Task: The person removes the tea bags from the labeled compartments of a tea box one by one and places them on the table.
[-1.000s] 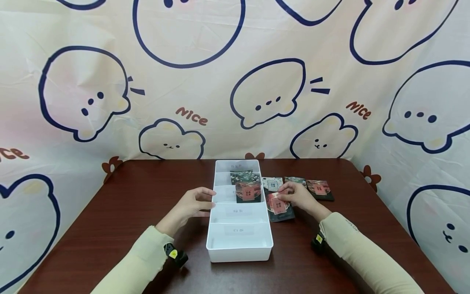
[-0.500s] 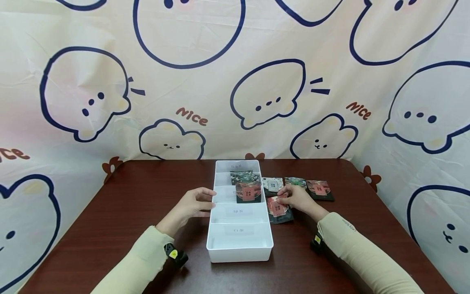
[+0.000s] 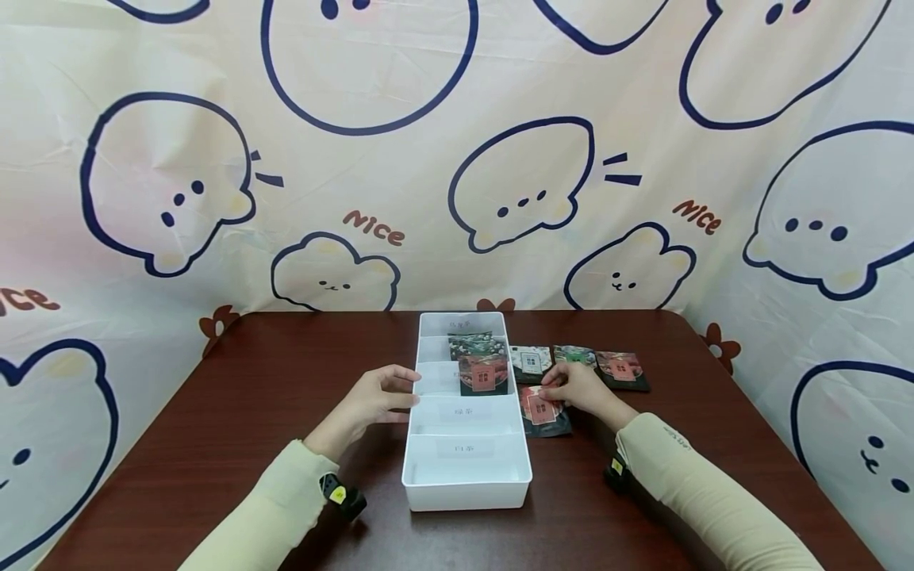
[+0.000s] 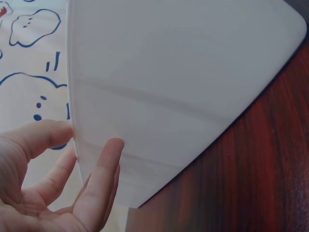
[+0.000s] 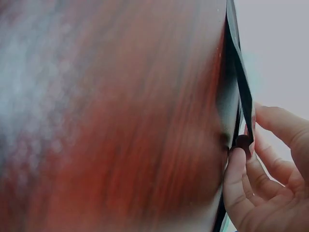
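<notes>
A long white divided box [image 3: 467,496] stands in the middle of the table. My left hand [image 3: 373,394] touches its left rim with fingertips, fingers fairly straight; in the left wrist view other fingers [image 4: 106,164] hang beside the outer wall [image 4: 159,72]. Right of the box, my right hand [image 3: 584,387] pinches a dark tea sachet with a red label [image 3: 540,408] by its far right edge. In the right wrist view that sachet [image 5: 244,87] appears edge-on between thumb and fingers. Inside the box, a red-labelled sachet [image 3: 483,375] and a green patterned sachet [image 3: 473,346] lie in separate compartments.
Beyond my right hand lie a white-labelled sachet [image 3: 531,361], a green one [image 3: 574,355] and another red one [image 3: 623,370]. The box compartments carry printed labels. A brown wooden table [image 3: 286,373] meets a patterned cloth backdrop [image 3: 421,182].
The right hand has shifted slightly, and the pinched tea sachet has moved a little toward me, turning slightly. My left hand stays at the box rim.
</notes>
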The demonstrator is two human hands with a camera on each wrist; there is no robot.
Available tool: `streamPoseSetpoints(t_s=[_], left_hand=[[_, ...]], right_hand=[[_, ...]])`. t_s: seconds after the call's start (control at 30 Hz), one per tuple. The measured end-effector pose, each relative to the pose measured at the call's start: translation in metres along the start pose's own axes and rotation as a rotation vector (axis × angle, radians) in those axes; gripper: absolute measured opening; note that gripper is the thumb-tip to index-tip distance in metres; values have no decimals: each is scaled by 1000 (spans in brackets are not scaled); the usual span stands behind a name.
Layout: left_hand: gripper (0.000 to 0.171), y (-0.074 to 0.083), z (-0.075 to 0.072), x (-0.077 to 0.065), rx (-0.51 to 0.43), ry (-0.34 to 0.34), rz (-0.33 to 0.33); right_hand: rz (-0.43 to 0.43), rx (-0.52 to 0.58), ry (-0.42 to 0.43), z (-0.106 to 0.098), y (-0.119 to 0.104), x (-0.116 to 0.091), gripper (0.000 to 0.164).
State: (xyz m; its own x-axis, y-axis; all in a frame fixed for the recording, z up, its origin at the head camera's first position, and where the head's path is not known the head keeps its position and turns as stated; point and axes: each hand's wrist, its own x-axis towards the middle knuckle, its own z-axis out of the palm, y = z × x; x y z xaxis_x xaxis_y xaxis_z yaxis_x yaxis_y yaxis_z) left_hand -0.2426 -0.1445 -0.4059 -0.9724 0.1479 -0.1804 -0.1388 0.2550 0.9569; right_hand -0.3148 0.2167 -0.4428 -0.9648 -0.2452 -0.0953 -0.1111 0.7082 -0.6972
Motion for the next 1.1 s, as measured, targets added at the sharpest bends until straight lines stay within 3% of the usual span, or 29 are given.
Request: streamPoseSetpoints(t_s=[1.1], left_hand=[[43, 0, 0, 0, 0, 6, -7]], right_hand=[[22, -43, 13, -1, -2, -1, 20]])
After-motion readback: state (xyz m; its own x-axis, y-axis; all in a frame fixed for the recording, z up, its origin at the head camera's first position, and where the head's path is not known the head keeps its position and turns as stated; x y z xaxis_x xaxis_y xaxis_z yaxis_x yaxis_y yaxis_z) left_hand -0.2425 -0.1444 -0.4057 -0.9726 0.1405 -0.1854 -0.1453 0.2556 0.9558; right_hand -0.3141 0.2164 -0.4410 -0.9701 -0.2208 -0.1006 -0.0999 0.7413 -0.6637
